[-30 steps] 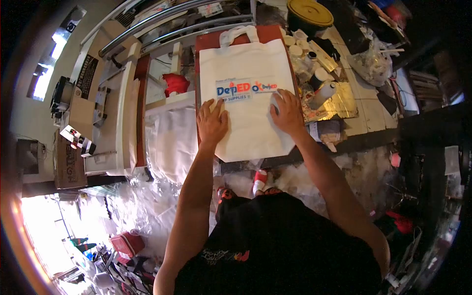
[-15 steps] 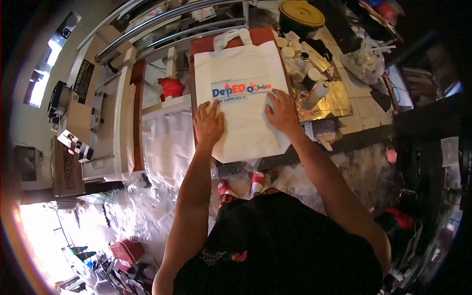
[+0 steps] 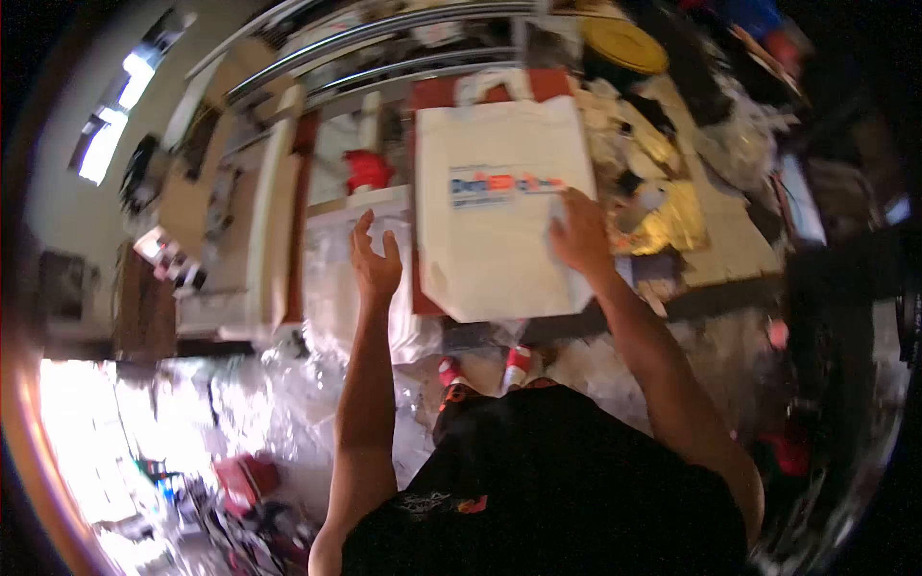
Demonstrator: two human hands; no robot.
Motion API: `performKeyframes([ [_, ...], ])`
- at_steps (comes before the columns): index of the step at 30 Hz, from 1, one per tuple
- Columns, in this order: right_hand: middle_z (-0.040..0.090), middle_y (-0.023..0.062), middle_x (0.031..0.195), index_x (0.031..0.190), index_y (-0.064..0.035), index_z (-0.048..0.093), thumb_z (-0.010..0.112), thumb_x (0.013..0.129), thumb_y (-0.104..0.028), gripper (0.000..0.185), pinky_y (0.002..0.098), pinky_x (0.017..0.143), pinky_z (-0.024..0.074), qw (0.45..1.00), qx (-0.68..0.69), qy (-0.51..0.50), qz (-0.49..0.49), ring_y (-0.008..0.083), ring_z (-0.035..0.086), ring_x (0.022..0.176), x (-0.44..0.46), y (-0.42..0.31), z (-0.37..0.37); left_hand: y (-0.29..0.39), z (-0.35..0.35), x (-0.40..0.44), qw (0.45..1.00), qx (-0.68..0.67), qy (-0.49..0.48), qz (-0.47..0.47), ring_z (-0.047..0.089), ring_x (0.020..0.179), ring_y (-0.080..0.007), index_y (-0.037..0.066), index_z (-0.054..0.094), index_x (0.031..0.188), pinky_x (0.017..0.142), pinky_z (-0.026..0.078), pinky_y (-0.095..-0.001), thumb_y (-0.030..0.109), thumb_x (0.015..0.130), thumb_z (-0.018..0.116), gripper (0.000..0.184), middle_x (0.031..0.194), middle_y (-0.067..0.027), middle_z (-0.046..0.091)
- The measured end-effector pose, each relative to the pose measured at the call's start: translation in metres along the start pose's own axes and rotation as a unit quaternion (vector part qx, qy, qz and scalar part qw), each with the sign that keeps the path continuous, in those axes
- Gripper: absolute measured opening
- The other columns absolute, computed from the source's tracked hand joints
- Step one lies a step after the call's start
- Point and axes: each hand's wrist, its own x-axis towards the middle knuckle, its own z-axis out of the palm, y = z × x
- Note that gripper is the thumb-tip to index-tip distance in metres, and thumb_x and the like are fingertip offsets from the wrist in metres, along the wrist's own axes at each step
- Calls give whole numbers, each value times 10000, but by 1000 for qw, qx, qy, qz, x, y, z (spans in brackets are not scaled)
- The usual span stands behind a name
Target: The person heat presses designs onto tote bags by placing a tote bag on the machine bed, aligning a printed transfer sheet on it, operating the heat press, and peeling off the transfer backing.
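A white cloth bag [image 3: 499,250] with blue and red print and two handles lies flat on a red board [image 3: 432,93]. My right hand [image 3: 580,233] rests at the bag's right side, just below the end of the print, its fingers loosely spread and holding nothing. Left of the bag, my left hand [image 3: 376,261] is raised with thumb and fingers apart, over white plastic-wrapped material [image 3: 331,230]. Nothing is in it. Motion blurs the whole view.
A yellow-lidded bucket [image 3: 624,46], gold foil [image 3: 677,219] and bottles crowd the right side. Metal rails [image 3: 384,40] cross behind the bag. A red cloth [image 3: 368,171] lies left of it. Crumpled clear plastic [image 3: 298,394] covers the floor.
My left hand has lifted off the bag's left edge and moved left. My right hand stays at the bag's right side. The camera view has shifted, moving the scene rightward.
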Motion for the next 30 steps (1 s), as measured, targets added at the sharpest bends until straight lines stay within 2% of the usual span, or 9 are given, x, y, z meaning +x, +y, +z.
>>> performKeyframes([
  [7,494,274,1362,1351,38,469,631,895,-191,535,520,1072,365,998,-45,3,-50,440,476,1249,-5,10,19,-78,-262,49,923,352,152,29,541,1061,-421,-2,514,1222,922,446,-486,122,785,680,483,1083,-226,563],
  [9,462,273,1383,1381,26,430,629,897,-181,563,534,1072,354,997,-57,3,-52,434,448,1273,-6,5,18,-79,-306,69,890,427,135,-85,523,1125,-431,1,512,1242,978,421,-498,164,790,676,508,1142,-250,562],
  [11,451,274,1386,1393,22,410,631,894,-175,581,537,1074,348,998,-43,-19,-38,431,437,1283,-1,1,15,-118,-337,87,870,465,155,-55,510,1181,-429,-2,495,1286,1015,411,-491,222,788,676,576,1221,-257,553],
  [14,442,277,1385,1406,17,387,638,886,-163,605,538,1078,341,998,-44,-21,-34,430,426,1290,-1,1,12,-133,-348,115,803,555,-48,-211,527,1209,-393,2,580,1245,1005,450,-477,282,769,678,561,1309,-219,537],
  [17,433,276,1391,1426,10,356,655,874,-160,650,539,1076,345,997,-55,-6,-45,433,427,1287,1,2,13,-132,-341,123,820,509,-30,-258,557,1193,-400,35,628,1192,968,486,-499,233,822,587,421,1261,-205,582],
  [24,481,249,1370,1421,-6,388,695,829,-153,682,509,1079,366,999,-27,22,-35,423,449,1285,4,-7,-11,-103,-333,107,812,550,-66,-182,598,1132,-394,63,652,1091,940,496,-500,165,869,505,286,1196,-189,629],
  [26,509,239,1344,1392,-9,435,699,816,-152,649,505,1072,374,998,-18,52,-27,412,468,1272,3,-4,-20,-131,-332,103,847,522,-52,-81,644,984,-404,49,666,979,879,516,-491,165,846,554,209,973,-201,674],
  [29,536,226,1310,1355,-18,474,702,799,-142,614,498,1055,386,996,-10,82,-15,401,496,1242,-4,-15,-41,-118,-313,82,870,489,-38,58,606,999,-417,-1,621,905,821,507,-508,174,834,619,189,1004,-224,630],
  [30,542,218,1296,1339,-21,484,702,800,-144,595,501,1048,388,997,-11,81,-11,398,503,1230,-5,-13,-40,-85,-292,81,905,422,-44,13,602,993,-428,7,618,922,817,501,-521,202,841,629,212,1027,-210,616],
])
